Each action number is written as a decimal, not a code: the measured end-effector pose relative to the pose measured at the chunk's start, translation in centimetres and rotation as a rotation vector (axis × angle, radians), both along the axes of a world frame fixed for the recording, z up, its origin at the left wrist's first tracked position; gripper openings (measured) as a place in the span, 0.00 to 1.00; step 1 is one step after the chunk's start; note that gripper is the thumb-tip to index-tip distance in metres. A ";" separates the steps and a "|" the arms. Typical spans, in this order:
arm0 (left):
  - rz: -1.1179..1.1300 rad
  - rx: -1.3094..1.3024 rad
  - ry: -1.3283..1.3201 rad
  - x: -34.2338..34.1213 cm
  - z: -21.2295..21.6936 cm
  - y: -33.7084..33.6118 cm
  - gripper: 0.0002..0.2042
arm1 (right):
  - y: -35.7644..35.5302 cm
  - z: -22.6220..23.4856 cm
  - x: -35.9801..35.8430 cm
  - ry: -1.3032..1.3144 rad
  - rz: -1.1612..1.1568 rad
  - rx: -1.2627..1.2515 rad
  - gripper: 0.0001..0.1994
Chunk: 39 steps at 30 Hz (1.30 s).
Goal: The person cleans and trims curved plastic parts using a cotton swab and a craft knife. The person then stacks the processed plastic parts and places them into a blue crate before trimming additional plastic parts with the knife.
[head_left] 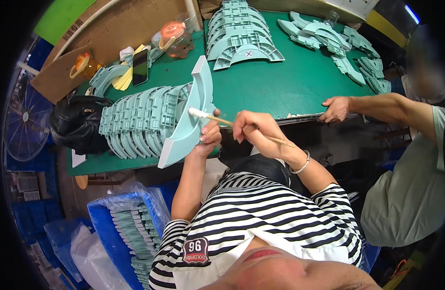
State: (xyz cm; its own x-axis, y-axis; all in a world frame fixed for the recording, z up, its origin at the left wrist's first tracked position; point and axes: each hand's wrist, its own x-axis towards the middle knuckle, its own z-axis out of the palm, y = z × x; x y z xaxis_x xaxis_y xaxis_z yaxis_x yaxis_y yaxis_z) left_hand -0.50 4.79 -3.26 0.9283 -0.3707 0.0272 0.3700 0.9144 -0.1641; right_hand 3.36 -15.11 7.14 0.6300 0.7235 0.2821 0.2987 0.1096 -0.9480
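Note:
My left hand (pixel 210 137) is closed on the edge of a pale teal curved plastic part (pixel 187 134), held tilted above the table's near edge. Its smooth broad face is turned toward me. In my right hand (pixel 261 129) is a thin wooden-handled brush (pixel 219 119), pinched between the fingers. The white tip lies against the middle of the part's face, though whether it is bristle or cotton I cannot tell. Just left of the held part, a row of similar teal parts (pixel 140 116) stands stacked on edge, ribbed sides showing.
On the green table (pixel 251 92) are another stack of parts (pixel 242 38), loose parts (pixel 324 36), an orange-lidded jar (pixel 173 36), a phone (pixel 140 66) and a black bag (pixel 80 123). A blue crate (pixel 106 232) of parts stands lower left. A co-worker's hand (pixel 336 109) rests at the table's right edge.

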 end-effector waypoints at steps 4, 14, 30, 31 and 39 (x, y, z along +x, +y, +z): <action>0.213 0.439 -0.003 0.5 0.5 0.7 0.15 | -2.4 -1.1 1.5 -0.109 -0.410 -0.010 0.09; 0.388 0.780 0.233 1.4 3.1 0.5 0.16 | -8.6 -9.3 6.5 -0.606 -0.664 -0.572 0.16; 0.567 0.853 0.312 3.5 6.7 -0.1 0.18 | -9.8 -11.2 7.0 -0.437 -0.681 -0.690 0.13; 0.440 0.646 0.080 3.8 4.3 1.9 0.18 | -9.8 -11.1 7.0 -0.435 -0.686 -0.692 0.13; 0.439 0.330 0.025 9.2 5.6 -3.0 0.16 | -9.7 -11.3 7.2 -0.411 -0.692 -0.648 0.12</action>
